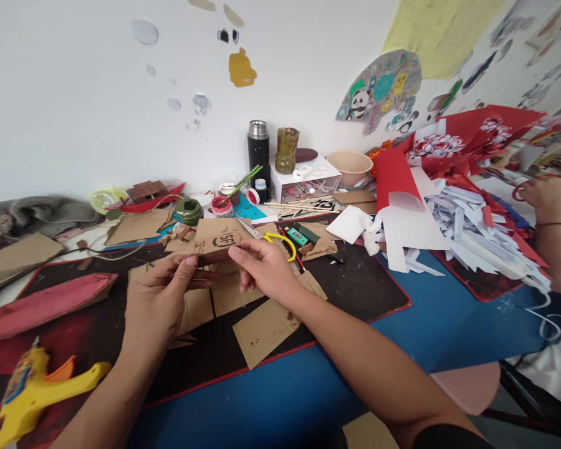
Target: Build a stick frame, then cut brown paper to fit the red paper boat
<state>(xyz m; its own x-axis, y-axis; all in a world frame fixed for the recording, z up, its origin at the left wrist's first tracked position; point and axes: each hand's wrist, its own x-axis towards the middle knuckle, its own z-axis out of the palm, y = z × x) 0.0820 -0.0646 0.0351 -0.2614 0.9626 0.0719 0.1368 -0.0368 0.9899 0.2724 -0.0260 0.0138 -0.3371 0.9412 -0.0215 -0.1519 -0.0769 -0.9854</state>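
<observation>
Over the dark mat, my left hand [161, 293] and my right hand [268, 268] pinch the near edge of a brown cardboard piece [219, 239] with black printing. The thumbs are on the near side, and some of the fingers are hidden behind the cardboard. Flat cardboard pieces [264, 333] lie below and between the forearms. Just beyond my right hand are scissors [280, 242] with yellow handles, pointing away to the left. A small green box [297, 236] rests to the right of them.
A yellow glue gun [42, 386] lies at front left, near a pink-covered cardboard shape [51, 302]. Paint jars [189, 211], a black thermos [258, 149] and a white box [303, 181] line the wall. Paper strips [477, 218] pile up at right, beside another person's hand [545, 199].
</observation>
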